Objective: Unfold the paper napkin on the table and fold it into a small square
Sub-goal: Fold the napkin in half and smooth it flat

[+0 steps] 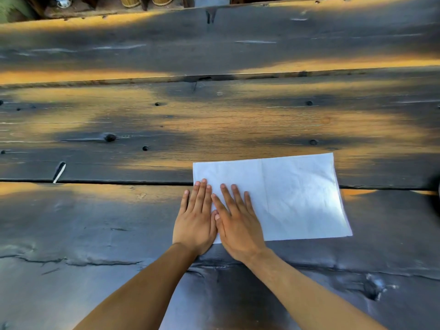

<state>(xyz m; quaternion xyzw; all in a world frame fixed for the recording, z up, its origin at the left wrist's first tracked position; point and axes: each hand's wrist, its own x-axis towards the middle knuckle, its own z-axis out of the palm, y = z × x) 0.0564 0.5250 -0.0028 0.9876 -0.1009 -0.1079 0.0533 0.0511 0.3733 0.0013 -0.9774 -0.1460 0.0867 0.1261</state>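
A white paper napkin (pixel 292 196) lies flat on the dark wooden table (pixel 166 120) as a wide rectangle, with a vertical crease near its middle. My left hand (pixel 195 217) rests palm down on the napkin's left edge, fingers together and partly off the paper. My right hand (pixel 235 222) lies flat right beside it on the napkin's left half, fingers slightly spread. The two hands touch at the thumbs. Neither hand grips anything.
The table is made of rough, dark planks with knots, cracks and a gap running under the napkin. A small white sliver (pixel 59 172) sticks out of the gap at the left. Wooden furniture legs and baskets (pixel 129 0) stand beyond the far edge.
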